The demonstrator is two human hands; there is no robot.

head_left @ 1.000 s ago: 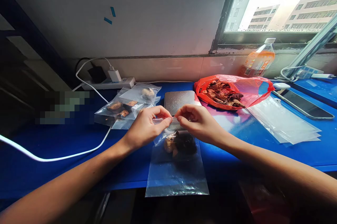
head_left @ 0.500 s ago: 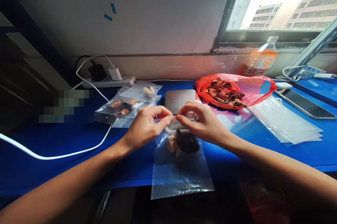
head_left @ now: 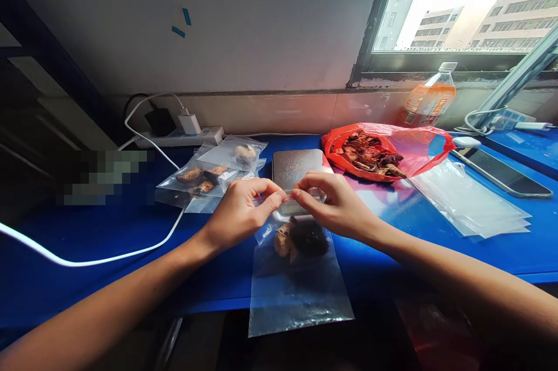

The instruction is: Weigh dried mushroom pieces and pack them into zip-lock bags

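The blue table (head_left: 87,231) runs under everything I have out; on its right half lie the red bag (head_left: 410,147) of dried pieces and, nearer the edge, a stack of empty clear bags (head_left: 475,202); behind my knuckles sits the steel scale (head_left: 296,166), and to its left the filled bags (head_left: 209,176) rest in a small pile. The clear bag (head_left: 296,278) I am working on hangs from my fingers over the near edge of the table, dark mushroom pieces (head_left: 303,238) gathered just under its mouth; since a second ago it has swung slightly to the right and my fingertips have drawn closer along the top strip, which I take to mean the seal is nearly pressed across. My left hand (head_left: 238,214) pinches the strip between thumb and forefinger, wrist low, forearm angled in from the lower left; my right hand (head_left: 335,205) pinches the same strip from the other side, fingers curled, the two sets of tips almost touching.
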